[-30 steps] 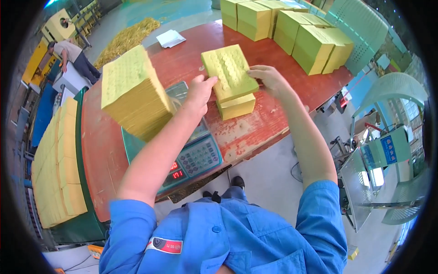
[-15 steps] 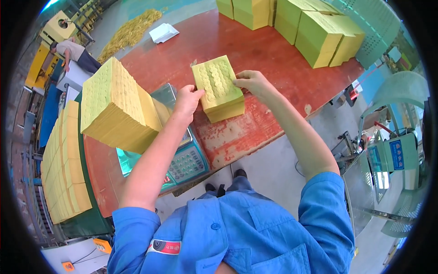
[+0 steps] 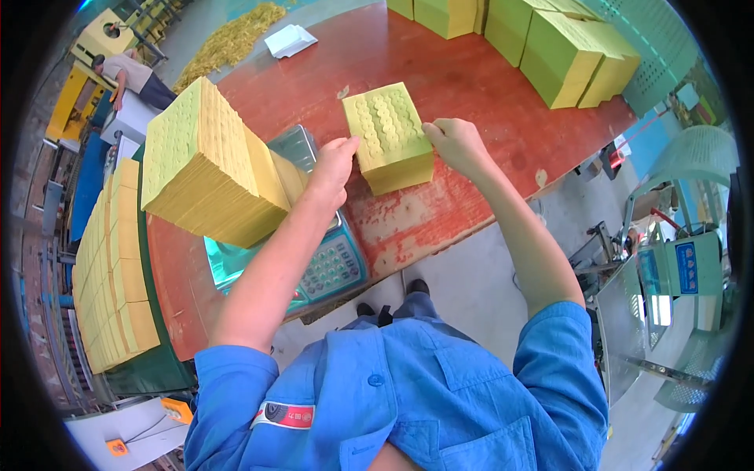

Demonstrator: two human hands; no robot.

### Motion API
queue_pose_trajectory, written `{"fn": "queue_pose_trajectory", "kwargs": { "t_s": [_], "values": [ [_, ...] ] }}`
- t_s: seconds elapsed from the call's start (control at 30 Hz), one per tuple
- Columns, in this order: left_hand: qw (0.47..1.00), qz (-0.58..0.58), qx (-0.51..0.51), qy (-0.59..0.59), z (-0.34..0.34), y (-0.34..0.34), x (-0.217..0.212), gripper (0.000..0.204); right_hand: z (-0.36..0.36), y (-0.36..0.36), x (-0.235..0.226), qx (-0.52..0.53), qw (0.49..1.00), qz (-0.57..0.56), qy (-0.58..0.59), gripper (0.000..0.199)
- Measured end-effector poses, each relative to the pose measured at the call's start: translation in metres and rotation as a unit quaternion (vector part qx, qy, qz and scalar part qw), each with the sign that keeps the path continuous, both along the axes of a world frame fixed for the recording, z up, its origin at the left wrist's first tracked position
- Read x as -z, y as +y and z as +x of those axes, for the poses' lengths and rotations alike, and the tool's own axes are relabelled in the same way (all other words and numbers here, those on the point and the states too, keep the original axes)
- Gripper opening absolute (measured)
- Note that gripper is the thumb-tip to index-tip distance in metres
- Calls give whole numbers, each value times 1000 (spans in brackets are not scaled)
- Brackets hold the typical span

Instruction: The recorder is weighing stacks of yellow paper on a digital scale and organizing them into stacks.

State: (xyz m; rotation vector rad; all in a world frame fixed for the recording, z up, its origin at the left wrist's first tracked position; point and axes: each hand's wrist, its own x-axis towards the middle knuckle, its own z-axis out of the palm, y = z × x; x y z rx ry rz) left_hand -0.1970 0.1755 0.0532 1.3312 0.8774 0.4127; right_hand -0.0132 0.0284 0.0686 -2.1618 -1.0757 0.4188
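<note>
While a stack (image 3: 395, 171) is flanked by both hands, its base is borne by the table (image 3: 487, 118), near the middle of the near edge. Its left side is met by the left hand (image 3: 334, 166); the right hand (image 3: 459, 147) is curled at the opposite side. Because the fingertips are partly hidden, whether the stack is gripped or merely steadied cannot be told. Setting-down is judged to be done, since the visible sides are nearly flush; release is left, and the stack is set well apart from the blocks (image 3: 561, 67) ranged at the table's far right corner. Toward the near left corner, a taller pile (image 3: 228, 188), its layers uneven, is carried by the scale (image 3: 334, 271). Red paint is worn to pale patches along the near edge, and a white packet (image 3: 290, 41) is laid by the far edge. Beyond the left edge, bundles (image 3: 118, 282) are stacked, a yellow heap (image 3: 236, 43) is spread over the floor, and a white box (image 3: 129, 119) is leaned over by another person (image 3: 135, 78). Pale green machinery (image 3: 708, 306) is placed off to the right.
</note>
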Motion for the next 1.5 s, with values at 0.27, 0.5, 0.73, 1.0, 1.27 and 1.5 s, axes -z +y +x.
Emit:
{"fn": "queue_pose_trajectory", "kwargs": {
  "t_s": [0.27,0.5,0.73,1.0,1.27,1.5],
  "values": [
    [992,-83,-21,-95,5,-27,3,27,-23,-4,13,26,997,-3,-70,42],
    [987,-131,-33,-92,-1,-21,-5,28,-19,-13,20,77,991,58,87,43],
    [984,-147,-5,-99,-8,-27,-3,29,-26,-26,30,118,963,151,191,24],
    [991,-109,9,-80,-22,-35,-30,36,-34,-46,57,165,945,198,203,23],
    [954,1,144,-263,-192,-47,-97,37,-40,-110,121,220,928,257,-153,16],
    [937,96,-303,-144,-411,6,5,30,-42,-87,124,318,911,146,-219,14]
  ]
}}
